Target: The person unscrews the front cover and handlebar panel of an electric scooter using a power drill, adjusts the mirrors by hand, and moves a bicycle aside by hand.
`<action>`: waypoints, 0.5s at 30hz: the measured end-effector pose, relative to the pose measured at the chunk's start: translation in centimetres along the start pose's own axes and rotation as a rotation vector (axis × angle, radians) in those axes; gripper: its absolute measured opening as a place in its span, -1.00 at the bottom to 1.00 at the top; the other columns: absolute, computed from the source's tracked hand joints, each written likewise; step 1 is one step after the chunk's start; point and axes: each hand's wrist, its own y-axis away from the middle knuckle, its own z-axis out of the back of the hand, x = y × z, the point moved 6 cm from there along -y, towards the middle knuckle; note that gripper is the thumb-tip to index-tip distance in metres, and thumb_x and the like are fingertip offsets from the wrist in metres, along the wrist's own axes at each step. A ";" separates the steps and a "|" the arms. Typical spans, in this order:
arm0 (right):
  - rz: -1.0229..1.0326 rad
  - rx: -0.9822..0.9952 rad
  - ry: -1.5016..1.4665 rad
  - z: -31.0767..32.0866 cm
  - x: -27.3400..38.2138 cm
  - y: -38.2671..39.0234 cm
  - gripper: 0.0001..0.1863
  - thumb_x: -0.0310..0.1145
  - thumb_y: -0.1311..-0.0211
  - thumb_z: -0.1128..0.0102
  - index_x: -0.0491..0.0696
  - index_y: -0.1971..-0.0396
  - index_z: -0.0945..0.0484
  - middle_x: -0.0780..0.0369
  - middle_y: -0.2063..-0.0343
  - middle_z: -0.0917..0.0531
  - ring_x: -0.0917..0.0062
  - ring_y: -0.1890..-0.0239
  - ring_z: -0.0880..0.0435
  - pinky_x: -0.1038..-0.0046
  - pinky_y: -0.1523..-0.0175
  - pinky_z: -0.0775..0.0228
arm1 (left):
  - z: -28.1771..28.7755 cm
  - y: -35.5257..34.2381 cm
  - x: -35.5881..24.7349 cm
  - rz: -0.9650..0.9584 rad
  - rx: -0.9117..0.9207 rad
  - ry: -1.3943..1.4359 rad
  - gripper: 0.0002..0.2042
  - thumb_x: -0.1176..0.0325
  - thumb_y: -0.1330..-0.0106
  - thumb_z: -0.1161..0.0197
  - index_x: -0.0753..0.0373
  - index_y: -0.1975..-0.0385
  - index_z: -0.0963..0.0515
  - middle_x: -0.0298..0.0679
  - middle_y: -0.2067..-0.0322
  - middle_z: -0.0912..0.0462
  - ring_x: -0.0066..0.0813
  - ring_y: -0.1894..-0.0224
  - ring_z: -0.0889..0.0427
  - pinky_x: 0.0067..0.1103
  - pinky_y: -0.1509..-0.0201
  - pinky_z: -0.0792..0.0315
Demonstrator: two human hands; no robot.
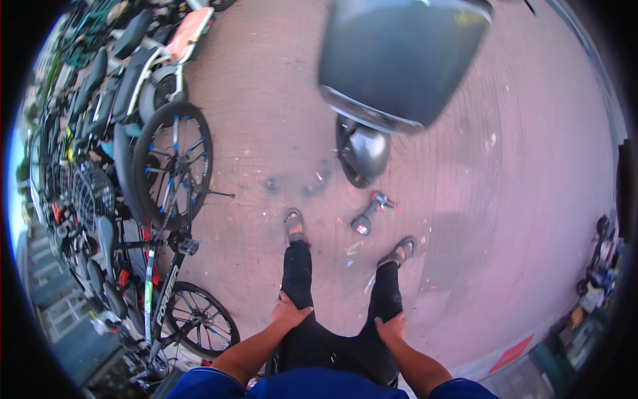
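Left hand [290,310] — palm down on the left thigh of the black trousers [299,279], fingers spread and lying flat, holding nothing. Appears to brace the bent-forward upper body.

Right hand [391,328] — likewise flat on the right thigh, fingers loosely open, empty; same bracing purpose, as judged from the straight forearms in blue sleeves [319,386] entering from the lower edge.

Feet — sandals [294,225], set apart on the reddish brick paving [266,100], toes pointing away from the wearer.

Cordless power tool [371,213] — nearest loose item, dark body with red parts, lying on its side on the paving between and just ahead of the feet, nearer the right one. Untouched, well apart from both hands.

Small dark bits [312,186] — scattered on a greyish stain ahead of the left foot; too small to tell their kind.

Scooter [399,60] — dark bodywork looming at top centre, blurred; its mudguard and wheel [362,153] stand just beyond the tool, closing off the way forward.

Parked bicycles [169,199] — a dense row along the left, the closest a black one with blue spoke details, wheels near the left leg. Little room on that side.

Open room — bare paving to the right, as far as a kerb with a red patch [512,354] and further parked vehicles [601,263] at the rim.
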 end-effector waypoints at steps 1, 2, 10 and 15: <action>-0.049 -0.072 -0.086 1.6 -0.4 -0.3 0.05 0.10 -0.16 -0.49 -0.25 -0.44 -0.18 -0.16 -0.29 -0.47 -0.02 -0.40 -0.42 0.15 -0.49 -0.29 | -1.5 0.1 -0.7 0.014 0.005 -0.045 0.32 -0.34 -0.08 -0.46 0.50 -0.57 0.16 0.24 -0.39 -0.36 0.09 -0.34 -0.54 -0.30 -0.42 -0.44; -0.018 -0.066 -0.101 3.4 -0.3 -0.7 0.03 0.03 -0.16 -0.50 -0.27 -0.44 -0.19 -0.16 -0.29 -0.46 -0.02 -0.40 -0.42 0.19 -0.49 -0.31 | -2.5 0.5 -1.6 0.032 -0.072 -0.076 0.31 -0.33 -0.07 -0.48 0.53 -0.54 0.12 0.23 -0.35 -0.40 0.10 -0.31 -0.56 -0.30 -0.41 -0.45; 0.119 -0.058 -0.287 6.8 -7.6 -6.3 -0.12 -0.06 -0.12 -0.50 -0.25 -0.35 -0.36 -0.14 -0.28 -0.46 -0.04 -0.31 -0.46 0.12 -0.45 -0.30 | -9.2 -5.3 -10.5 0.005 -0.148 -0.453 -0.07 -0.17 -0.23 -0.43 0.40 -0.41 -0.26 0.13 -0.35 -0.41 0.04 -0.47 -0.34 -0.09 -0.48 -0.33; 0.179 -0.124 -0.461 7.8 -10.7 -8.5 -0.16 -0.18 -0.07 -0.53 -0.24 -0.31 -0.40 -0.16 -0.26 -0.47 -0.09 -0.27 -0.47 0.06 -0.40 -0.32 | -9.9 -19.5 -23.2 -0.348 -0.235 -0.498 -0.33 0.01 -0.27 -0.36 0.32 -0.28 -0.41 0.10 -0.19 -0.57 0.09 -0.30 -0.54 -0.08 -0.30 -0.48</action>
